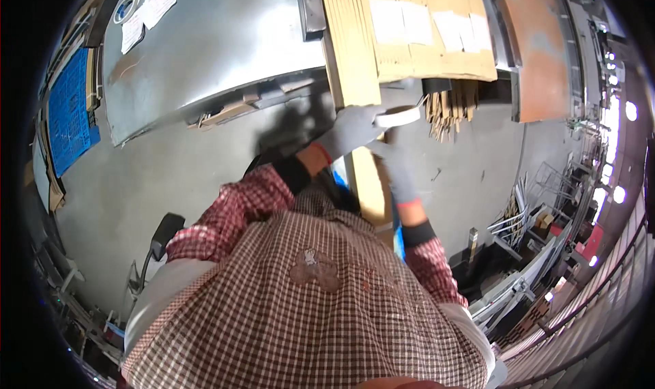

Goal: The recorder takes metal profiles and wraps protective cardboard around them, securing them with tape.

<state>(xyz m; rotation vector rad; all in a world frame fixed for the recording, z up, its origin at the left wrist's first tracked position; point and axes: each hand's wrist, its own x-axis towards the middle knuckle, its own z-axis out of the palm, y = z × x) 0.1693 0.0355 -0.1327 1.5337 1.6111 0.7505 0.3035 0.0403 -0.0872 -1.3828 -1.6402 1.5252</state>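
Both hands wear grey gloves with red cuffs and meet over a long, narrow yellow-tan cardboard piece (372, 191), which runs from the far stack back to my body. My left hand (351, 128) is closed, with a white roll of tape (398, 117) at its fingertips. Just below the roll, my right hand (392, 160) reaches in from the right, its fingers drawn together near the left hand's fingers and the cardboard. What those right fingers pinch, if anything, is too small to make out.
A shiny metal table (218, 48) stands far left, bearing tape rolls (127, 9) and paper slips (159, 3). Ahead lies stacked cardboard (433, 54) with papers on top. A blue plastic crate (70, 112) sits left. Brown strips (450, 106) hang under the stack; metal frames (508, 290) stand right.
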